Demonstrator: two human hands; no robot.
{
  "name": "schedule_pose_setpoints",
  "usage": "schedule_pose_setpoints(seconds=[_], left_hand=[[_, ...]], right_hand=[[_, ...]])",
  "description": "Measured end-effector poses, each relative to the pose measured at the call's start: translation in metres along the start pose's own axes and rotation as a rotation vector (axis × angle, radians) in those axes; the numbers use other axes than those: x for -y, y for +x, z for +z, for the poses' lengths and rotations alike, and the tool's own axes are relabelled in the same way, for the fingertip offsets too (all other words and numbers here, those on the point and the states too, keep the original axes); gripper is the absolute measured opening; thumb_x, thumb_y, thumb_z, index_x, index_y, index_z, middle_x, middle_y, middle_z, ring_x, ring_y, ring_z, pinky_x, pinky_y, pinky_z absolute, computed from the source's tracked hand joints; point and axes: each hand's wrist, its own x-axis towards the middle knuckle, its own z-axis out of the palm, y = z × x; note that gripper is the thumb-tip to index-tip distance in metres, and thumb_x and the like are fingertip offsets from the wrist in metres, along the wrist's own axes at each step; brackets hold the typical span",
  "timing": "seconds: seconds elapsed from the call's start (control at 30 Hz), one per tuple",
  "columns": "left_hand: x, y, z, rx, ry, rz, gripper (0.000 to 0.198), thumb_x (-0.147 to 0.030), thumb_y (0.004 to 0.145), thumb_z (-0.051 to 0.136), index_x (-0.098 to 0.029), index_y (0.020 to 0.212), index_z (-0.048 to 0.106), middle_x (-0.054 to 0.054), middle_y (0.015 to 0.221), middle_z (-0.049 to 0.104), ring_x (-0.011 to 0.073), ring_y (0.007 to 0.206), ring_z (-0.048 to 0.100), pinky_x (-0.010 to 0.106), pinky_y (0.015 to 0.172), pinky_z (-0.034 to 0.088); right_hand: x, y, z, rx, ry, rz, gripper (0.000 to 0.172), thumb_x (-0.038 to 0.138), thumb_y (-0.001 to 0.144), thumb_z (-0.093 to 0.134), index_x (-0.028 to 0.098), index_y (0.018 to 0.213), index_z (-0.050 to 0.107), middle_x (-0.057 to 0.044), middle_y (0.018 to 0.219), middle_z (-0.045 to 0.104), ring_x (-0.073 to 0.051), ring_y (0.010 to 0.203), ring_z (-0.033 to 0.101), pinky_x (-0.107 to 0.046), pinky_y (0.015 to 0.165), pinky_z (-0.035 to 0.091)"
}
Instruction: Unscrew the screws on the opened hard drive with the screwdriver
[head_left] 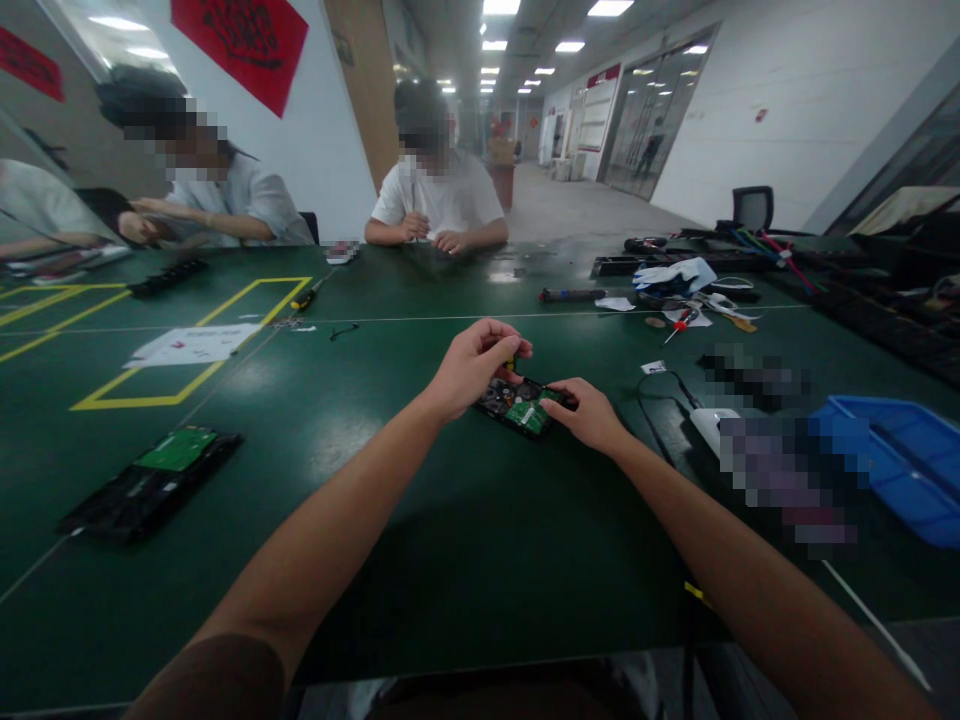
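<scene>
Lying flat on the green table, head view, centre: hard drive, green circuit board upward, between both of the person's hands.

Left hand: over the drive's far left corner. Fingers curled tight and pinched shut on a small yellow-tipped tool, held upright with its tip at the drive's top face. The kind of tool is too small to tell.

Right hand: at the drive's right end. Thumb and fingers closed lightly about that end and touching it, palm down on the table.

Well left of the drive and nearer the camera: larger black unit, green board on top, untouched.

Left of the drive, farther off: yellow tape rectangle with a paper sheet across it. Yellow-handled screwdriver beyond its far corner.

Right of the drive: white adapter with black cable, near. Blue bin well apart at the table's edge.

Beyond the drive to the right: black cylindrical tool, red-handled screwdriver, loose papers and cables.

Across the table from the drive: seated person in a white shirt, hands together on the table. Second seated person to the far left.
</scene>
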Motion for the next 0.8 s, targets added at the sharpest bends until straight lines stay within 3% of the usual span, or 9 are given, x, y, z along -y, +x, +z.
schedule_pose_setpoints(seconds=[0.3, 0.5, 0.8], left_hand=[[-0.0035, -0.0001, -0.0024, -0.048, -0.053, -0.138, 0.019, -0.028, 0.088, 0.062, -0.017, 0.098, 0.074, 0.009, 0.097, 0.066, 0.0179, 0.088, 0.061, 0.023, 0.055, 0.052], [-0.0017, 0.0013, -0.0040, -0.014, -0.217, -0.163, 0.015, -0.024, 0.092, 0.057, -0.017, 0.098, 0.068, 0.007, 0.094, 0.066, 0.0187, 0.092, 0.066, 0.035, 0.075, 0.061], [0.0006, 0.0007, -0.0039, -0.003, -0.078, -0.090, 0.025, -0.040, 0.084, 0.075, -0.018, 0.095, 0.072, 0.007, 0.101, 0.066, 0.0163, 0.090, 0.061, 0.022, 0.059, 0.051]], right_hand=[[-0.0005, -0.0012, -0.0005, -0.015, 0.004, 0.006, 0.037, 0.046, 0.090, 0.071, 0.021, 0.117, 0.071, -0.010, 0.118, 0.068, -0.022, 0.094, 0.066, -0.036, 0.082, 0.054], [-0.0010, -0.0005, -0.0014, -0.045, -0.040, 0.013, 0.044, 0.051, 0.086, 0.073, 0.020, 0.116, 0.072, -0.010, 0.109, 0.067, -0.021, 0.087, 0.064, -0.036, 0.078, 0.052], [0.0004, -0.0001, -0.0032, -0.020, -0.049, 0.047, 0.050, 0.052, 0.086, 0.073, 0.019, 0.123, 0.069, -0.009, 0.107, 0.067, -0.019, 0.080, 0.061, -0.033, 0.072, 0.049]])
